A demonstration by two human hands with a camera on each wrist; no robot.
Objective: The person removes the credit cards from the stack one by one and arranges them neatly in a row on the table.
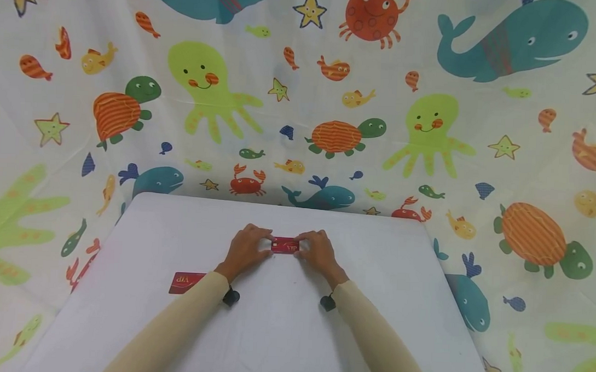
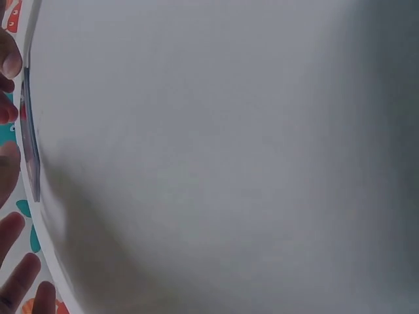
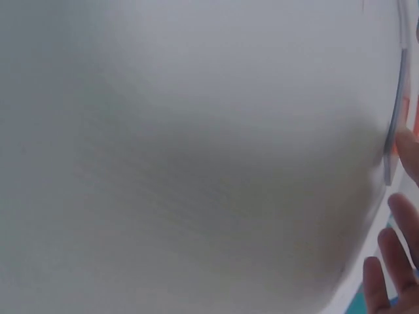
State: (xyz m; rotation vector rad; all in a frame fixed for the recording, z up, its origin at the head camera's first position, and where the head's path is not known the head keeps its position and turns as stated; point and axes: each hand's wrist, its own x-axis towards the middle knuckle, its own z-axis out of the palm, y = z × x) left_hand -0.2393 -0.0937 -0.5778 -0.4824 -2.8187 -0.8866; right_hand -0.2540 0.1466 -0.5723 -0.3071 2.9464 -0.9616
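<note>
In the head view a red VIP card is held between both hands near the far part of the white table. My left hand pinches its left end between thumb and fingertips. At the right end, my right hand pinches it in the same way. The lettering looks upside down. Each wrist view catches the card's thin edge at its border, with spread fingers beside it. A second red VIP card lies farther left, partly hidden by the left sleeve.
The white table ends just beyond the hands at its far edge. Behind and on both sides hangs a curtain printed with sea animals. A small dark device is worn at each wrist.
</note>
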